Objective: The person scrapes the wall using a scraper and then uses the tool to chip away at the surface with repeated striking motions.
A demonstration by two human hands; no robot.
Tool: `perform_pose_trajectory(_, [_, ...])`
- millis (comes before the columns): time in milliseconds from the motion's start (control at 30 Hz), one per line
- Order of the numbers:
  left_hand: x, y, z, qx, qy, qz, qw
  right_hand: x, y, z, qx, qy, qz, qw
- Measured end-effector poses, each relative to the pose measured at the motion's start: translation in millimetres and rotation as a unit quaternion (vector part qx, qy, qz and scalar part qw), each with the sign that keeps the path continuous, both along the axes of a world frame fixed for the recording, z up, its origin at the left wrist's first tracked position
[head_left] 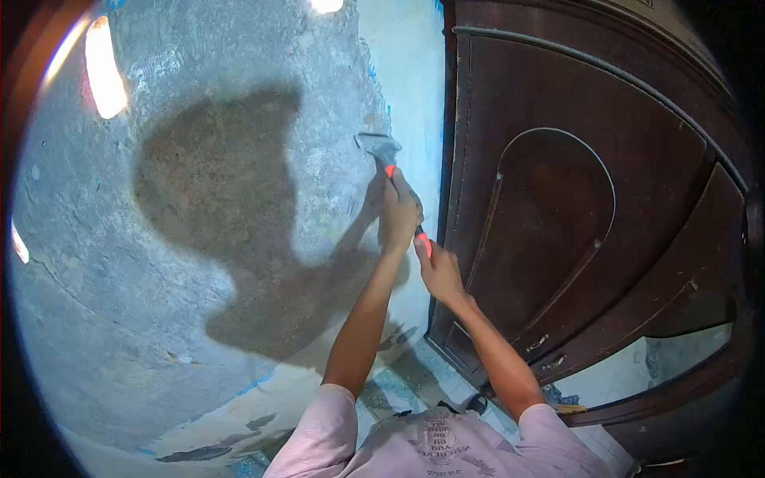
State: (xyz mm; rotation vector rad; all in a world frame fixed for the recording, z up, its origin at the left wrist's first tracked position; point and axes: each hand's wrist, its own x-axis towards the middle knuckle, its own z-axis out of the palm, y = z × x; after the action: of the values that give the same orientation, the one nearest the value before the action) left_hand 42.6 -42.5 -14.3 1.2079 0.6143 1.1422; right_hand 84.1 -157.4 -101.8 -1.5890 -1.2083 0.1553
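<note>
While both hands clamp the one tool, the scraper [381,148] stands with its blade pressed to the wall [199,263], far up and just left of the dark wooden door [574,223]. The left hand [400,211] is wrapped tight round the upper part of the orange handle [390,170]. The right hand [439,271] is closed round its lower end, nearer the person, so neither has a finger free.

The blade sits on the narrow pale strip of plaster between the bare grey patch and the door's edge. That closeness looks like the main hazard. If the blade skids right off a hard ridge, its corner could gouge the door, or the right knuckles could strike the wood.

With both arms stretched up and weight behind the tool, a sudden give in loose plaster could send the scraper sliding and tip the person toward the wall. Flakes loosened that high would likely drop toward the face. What look like dark scraps lie on the floor [422,381] between the arms, and these could make footing unsure.
</note>
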Motion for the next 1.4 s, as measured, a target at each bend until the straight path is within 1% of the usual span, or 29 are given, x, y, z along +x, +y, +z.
perform_pose_trajectory(100, [2, 2, -8, 0.008, -0.021, 0.005, 1.000, -1, 4, -5, -0.032, 0.016, -0.001, 0.999])
perform_pose_trajectory(133, [0, 7, 4, 0.025, -0.019, -0.034, 0.999, -1, 5, 9, 0.006, 0.011, -0.001, 1.000])
perform_pose_trajectory(167, [1, 7, 21, 0.024, -0.018, -0.033, 0.999, -1, 7, 24, 0.043, 0.005, -0.001, 0.999])
perform_pose_trajectory(233, [3, 7, 54, 0.044, -0.028, -0.036, 0.998, 5, 11, 52, -0.002, 0.039, 0.011, 0.999])
perform_pose_trajectory(300, [8, 7, 56, 0.037, -0.052, -0.039, 0.997, 3, 3, 70, -0.034, 0.032, 0.006, 0.999])
perform_pose_trajectory(433, [1, 9, -3, 0.031, -0.039, -0.031, 0.998, -2, 1, 17, -0.005, -0.009, -0.006, 1.000])
perform_pose_trajectory(467, [0, 5, -3, -0.017, -0.024, -0.013, 0.999, -4, 0, 10, -0.017, 0.000, -0.005, 1.000])
perform_pose_trajectory(500, [0, 7, 2, -0.013, -0.026, -0.012, 1.000, -4, 1, 8, -0.028, 0.008, -0.004, 1.000])
perform_pose_trajectory(567, [-1, 5, 24, 0.008, -0.041, -0.045, 0.998, -1, 2, 29, -0.019, 0.011, 0.001, 1.000])
perform_pose_trajectory(633, [2, 6, 47, 0.023, -0.034, -0.025, 0.999, 3, 4, 59, 0.026, -0.020, 0.004, 0.999])
perform_pose_trajectory(667, [4, 8, 51, 0.014, -0.040, -0.040, 0.998, 3, -3, 71, -0.024, 0.009, 0.009, 1.000])
perform_pose_trajectory(700, [6, 8, 53, 0.004, -0.047, -0.055, 0.997, 5, -4, 69, -0.025, 0.009, 0.009, 1.000])
perform_pose_trajectory(733, [8, 10, 42, 0.016, -0.071, -0.058, 0.996, 8, -6, 64, -0.036, 0.003, 0.011, 0.999])
perform_pose_trajectory(767, [7, 8, 31, 0.014, -0.070, -0.057, 0.996, 8, -7, 57, -0.046, 0.000, 0.012, 0.999])
perform_pose_trajectory(833, [5, 2, 13, -0.003, -0.041, -0.026, 0.999, 5, -8, 33, -0.019, 0.006, 0.016, 1.000])
perform_pose_trajectory(867, [4, 2, 9, -0.015, -0.037, -0.022, 0.999, 4, -10, 30, -0.037, 0.016, 0.018, 0.999])
perform_pose_trajectory(900, [5, 6, 10, -0.013, -0.038, -0.022, 0.999, 4, -9, 29, -0.055, 0.026, 0.021, 0.998])
perform_pose_trajectory(933, [6, 8, 18, 0.000, -0.046, -0.037, 0.998, 6, -8, 35, -0.023, 0.007, 0.017, 1.000])
perform_pose_trajectory(1000, [7, 8, 47, 0.012, -0.055, -0.050, 0.997, 11, -2, 61, -0.030, 0.020, 0.022, 0.999])
perform_pose_trajectory(1067, [11, 9, 52, 0.014, -0.065, -0.049, 0.997, 12, -8, 77, -0.040, 0.039, 0.024, 0.998])
perform_pose_trajectory(1100, [13, 9, 54, 0.016, -0.077, -0.049, 0.996, 13, -8, 75, -0.041, 0.037, 0.025, 0.998])
perform_pose_trajectory(1167, [8, 5, 36, -0.010, -0.084, -0.062, 0.995, 12, -10, 58, -0.042, -0.009, 0.010, 0.999])
perform_pose_trajectory(1200, [9, 5, 23, -0.017, -0.057, -0.035, 0.998, 9, -12, 46, -0.009, 0.006, 0.028, 1.000])
perform_pose_trajectory(1233, [9, 3, 18, -0.023, -0.034, -0.008, 0.999, 9, -10, 39, -0.008, 0.006, 0.027, 1.000])
perform_pose_trajectory(1267, [9, 4, 15, -0.018, -0.045, -0.004, 0.999, 10, -8, 34, -0.016, 0.013, 0.029, 0.999])
perform_pose_trajectory(1300, [10, 9, 16, -0.016, -0.045, -0.004, 0.999, 11, -6, 31, -0.025, 0.022, 0.031, 0.999])
perform_pose_trajectory(1333, [8, 10, 30, 0.007, -0.058, -0.031, 0.998, 12, 0, 37, 0.023, -0.014, 0.012, 1.000])
perform_pose_trajectory(1367, [7, 9, 45, 0.029, -0.071, -0.056, 0.995, 13, 0, 51, 0.023, -0.015, 0.013, 1.000])
perform_pose_trajectory(1400, [8, 10, 63, 0.028, -0.058, -0.047, 0.997, 14, -2, 67, -0.004, 0.019, 0.023, 1.000])
